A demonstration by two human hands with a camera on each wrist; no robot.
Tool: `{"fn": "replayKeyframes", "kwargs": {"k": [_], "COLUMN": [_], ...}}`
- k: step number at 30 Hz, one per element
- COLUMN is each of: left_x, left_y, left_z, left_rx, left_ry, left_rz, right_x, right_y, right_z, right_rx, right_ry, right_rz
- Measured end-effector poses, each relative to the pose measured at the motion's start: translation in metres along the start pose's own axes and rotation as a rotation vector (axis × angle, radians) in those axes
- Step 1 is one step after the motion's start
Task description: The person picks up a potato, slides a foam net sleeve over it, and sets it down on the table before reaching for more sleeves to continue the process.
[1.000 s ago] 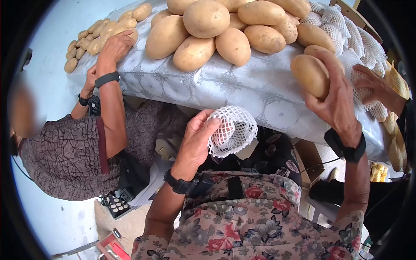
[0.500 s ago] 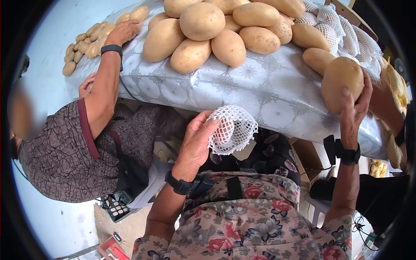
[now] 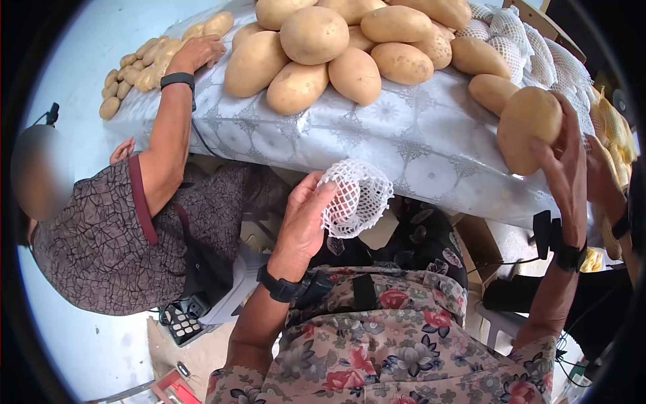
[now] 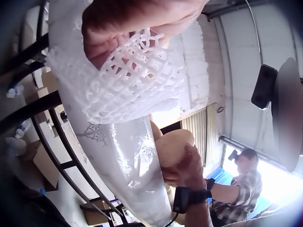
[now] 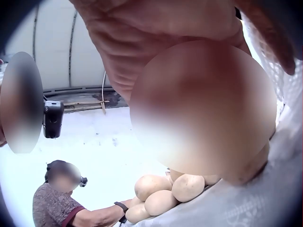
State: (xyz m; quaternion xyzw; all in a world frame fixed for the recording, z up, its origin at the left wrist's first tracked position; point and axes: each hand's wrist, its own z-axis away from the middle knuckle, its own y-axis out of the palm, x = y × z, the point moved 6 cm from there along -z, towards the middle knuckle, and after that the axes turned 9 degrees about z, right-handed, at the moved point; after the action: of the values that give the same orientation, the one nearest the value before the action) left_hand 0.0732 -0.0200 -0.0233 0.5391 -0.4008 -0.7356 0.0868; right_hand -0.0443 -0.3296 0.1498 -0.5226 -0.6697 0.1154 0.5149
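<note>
My left hand (image 3: 304, 219) pinches the near side of a white foam net sleeve (image 3: 367, 195), its mouth spread wide in front of the table edge. The left wrist view shows the net's open mesh (image 4: 118, 90) hanging from the fingers. Over the right part of the table, my right hand (image 3: 567, 165) grips a large potato (image 3: 528, 128), thumb on its near face and fingers behind it. Beside it, another potato (image 3: 493, 93) lies on the tablecloth. In the right wrist view a blurred round patch covers most of what the right hand (image 5: 156, 47) holds.
A pile of large potatoes (image 3: 313, 35) sits on the silver patterned tablecloth (image 3: 431, 145), with smaller potatoes (image 3: 138, 67) at the far left. Netted potatoes (image 3: 538, 57) lie at the back right. A neighbour's arm (image 3: 176, 111) reaches in from the left; another person's hand (image 3: 603, 176) is close on the right.
My right hand has carried the potato rightward, turning it more upright. The left hand and net sleeve have barely moved. The neighbour on the left has shifted a hand along the table.
</note>
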Motion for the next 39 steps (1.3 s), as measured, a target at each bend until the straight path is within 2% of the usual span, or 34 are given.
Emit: {"fn": "replayKeyframes", "kwargs": {"k": [4, 8, 16, 17, 20, 22, 23, 26, 27, 28, 30, 33, 34, 36, 39], "left_x": [-0.004, -0.004, -0.006, -0.006, -0.005, -0.006, -0.006, -0.009, -0.009, -0.008, -0.003, -0.006, -0.006, -0.006, -0.004], "left_y": [0.002, -0.004, -0.001, -0.001, -0.001, -0.002, -0.003, 0.002, 0.005, 0.007, 0.015, 0.025, 0.022, 0.014, 0.018], "left_z": [0.004, 0.007, 0.005, 0.005, 0.005, 0.004, 0.003, 0.001, 0.000, 0.000, 0.001, 0.010, 0.011, 0.015, 0.024], "left_rx": [-0.011, -0.021, -0.014, -0.010, 0.001, -0.001, -0.011, -0.011, -0.014, -0.020, -0.018, 0.046, 0.045, 0.039, -0.079], "left_ry": [0.015, 0.041, 0.043, 0.046, 0.071, 0.099, 0.106, 0.154, 0.173, 0.191, 0.201, 0.264, 0.249, 0.221, 0.229], "left_rz": [-0.014, -0.017, 0.015, 0.018, 0.038, 0.035, 0.025, 0.013, 0.015, 0.020, 0.044, 0.043, 0.029, 0.005, 0.063], "right_x": [0.013, 0.009, -0.006, -0.011, -0.037, -0.058, -0.066, -0.045, -0.036, -0.025, 0.028, 0.075, 0.084, 0.092, 0.091], "right_y": [0.000, -0.004, -0.023, -0.024, -0.034, -0.032, -0.031, -0.010, 0.003, 0.017, 0.050, 0.087, 0.102, 0.121, 0.130], "right_z": [-0.004, -0.004, -0.006, -0.006, 0.007, 0.021, 0.024, 0.049, 0.058, 0.063, 0.072, 0.076, 0.080, 0.086, 0.090], "right_rx": [-0.106, -0.111, -0.022, 0.008, -0.155, -0.190, -0.127, -0.127, -0.182, -0.086, -0.065, 0.062, 0.038, 0.007, 0.036], "right_ry": [-0.071, -0.003, -0.079, -0.032, 0.126, 0.262, 0.247, 0.186, 0.164, 0.057, 0.150, -0.075, -0.166, -0.444, -0.587], "right_rz": [0.326, 0.236, 0.139, 0.080, -0.014, -0.403, -0.561, -0.862, -0.897, -0.928, -0.898, -0.809, -0.946, -0.814, -0.629]}}
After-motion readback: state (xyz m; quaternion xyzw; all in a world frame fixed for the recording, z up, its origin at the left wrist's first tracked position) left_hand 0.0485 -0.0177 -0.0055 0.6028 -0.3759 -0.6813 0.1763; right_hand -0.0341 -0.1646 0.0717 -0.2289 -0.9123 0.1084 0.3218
